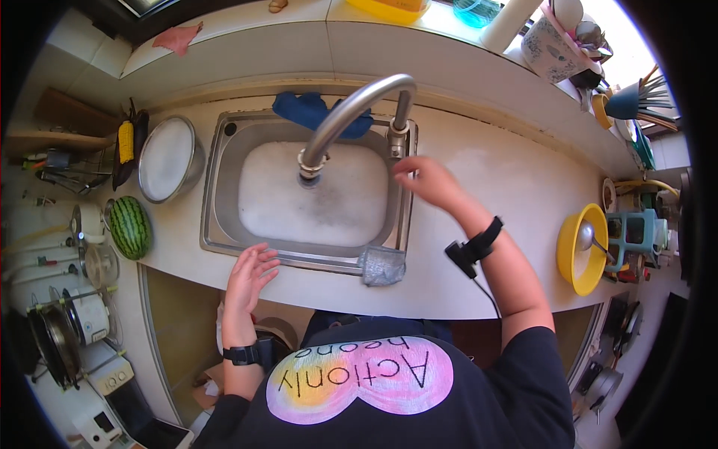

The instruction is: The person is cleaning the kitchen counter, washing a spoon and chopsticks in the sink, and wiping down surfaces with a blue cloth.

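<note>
A stainless steel sink (224, 185) in the counter holds white foam (348, 191), with a greyish patch near the middle. The curved metal faucet (364, 101) arches over it, its spout above the foam. My right hand (423, 177) is at the sink's right rim beside the faucet base, fingers curled; whether they grip a lever there is hidden. Over the counter at the sink's front left corner, my left hand (252, 275) is empty, its fingers apart. A blue cloth (305, 112) lies over the back rim. A grey, shiny cloth (382, 265) drapes over the front right rim.
Left of the sink are a metal bowl of white contents (168, 160), a watermelon (130, 227), a corn cob (126, 141) and eggplants (123, 168). A yellow basin (566, 252) with a ladle (586, 234) stands far right. Bottles and utensil holders line the back ledge (449, 42).
</note>
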Demonstrator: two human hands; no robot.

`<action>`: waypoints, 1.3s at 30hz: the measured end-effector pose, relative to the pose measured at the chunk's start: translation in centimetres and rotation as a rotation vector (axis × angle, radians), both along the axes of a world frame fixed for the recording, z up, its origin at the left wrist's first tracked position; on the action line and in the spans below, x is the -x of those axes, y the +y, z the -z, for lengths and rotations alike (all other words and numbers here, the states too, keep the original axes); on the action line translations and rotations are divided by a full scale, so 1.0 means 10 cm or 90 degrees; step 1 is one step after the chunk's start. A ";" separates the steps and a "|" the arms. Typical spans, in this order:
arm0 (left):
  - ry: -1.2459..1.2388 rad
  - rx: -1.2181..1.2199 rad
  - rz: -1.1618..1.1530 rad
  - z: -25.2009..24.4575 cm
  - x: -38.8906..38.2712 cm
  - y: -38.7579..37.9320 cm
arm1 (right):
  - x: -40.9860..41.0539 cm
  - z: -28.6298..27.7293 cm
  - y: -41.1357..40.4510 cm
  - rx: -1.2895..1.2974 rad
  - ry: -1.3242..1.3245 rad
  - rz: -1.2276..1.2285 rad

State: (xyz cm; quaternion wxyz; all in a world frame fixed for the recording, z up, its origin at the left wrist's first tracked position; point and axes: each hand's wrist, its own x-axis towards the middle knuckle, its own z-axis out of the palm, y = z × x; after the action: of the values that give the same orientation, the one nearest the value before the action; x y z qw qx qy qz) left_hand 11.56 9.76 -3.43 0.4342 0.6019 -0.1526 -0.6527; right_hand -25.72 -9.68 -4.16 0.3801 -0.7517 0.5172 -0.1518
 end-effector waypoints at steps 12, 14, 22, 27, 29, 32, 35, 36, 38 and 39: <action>-0.045 -0.054 -0.186 -0.21 0.60 0.68 | -0.16 -0.23 -1.89 -0.264 -0.088 -0.202; -0.064 -0.072 -0.241 -0.25 0.60 0.85 | -0.32 -0.03 -2.04 -0.341 -0.091 -0.308; -0.065 -0.127 -0.320 -0.31 0.66 1.02 | -0.56 0.59 -2.23 -0.144 0.042 -0.597; -0.058 -0.130 -0.269 -0.30 0.72 0.64 | -0.22 0.03 -1.91 -0.343 -0.263 -0.304; -0.070 -0.113 -0.218 -0.33 0.77 0.46 | -0.05 0.06 -1.77 -0.453 -0.487 -0.184; -0.160 -0.089 -0.047 -0.33 0.96 0.07 | 0.14 0.00 -1.60 -0.416 -0.597 -0.136; -0.186 0.009 0.220 -0.13 1.39 -0.59 | 0.28 0.12 -1.50 -0.350 -0.657 -0.065; -0.195 0.052 0.281 -0.07 1.59 -0.85 | 0.32 0.19 -1.48 -0.377 -0.688 -0.054; -0.277 0.200 0.285 0.25 1.83 -1.34 | 0.27 0.29 -1.42 -0.431 -0.729 -0.042; -0.370 0.275 0.238 0.45 1.89 -1.65 | 0.25 0.28 -1.39 -0.428 -0.729 -0.049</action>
State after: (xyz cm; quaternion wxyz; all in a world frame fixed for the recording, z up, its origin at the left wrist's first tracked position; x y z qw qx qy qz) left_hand -7.31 -6.73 -7.92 0.3632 0.6183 -0.5094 -0.4757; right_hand -28.23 -23.58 -7.00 0.8135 -0.4112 0.2257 -0.3438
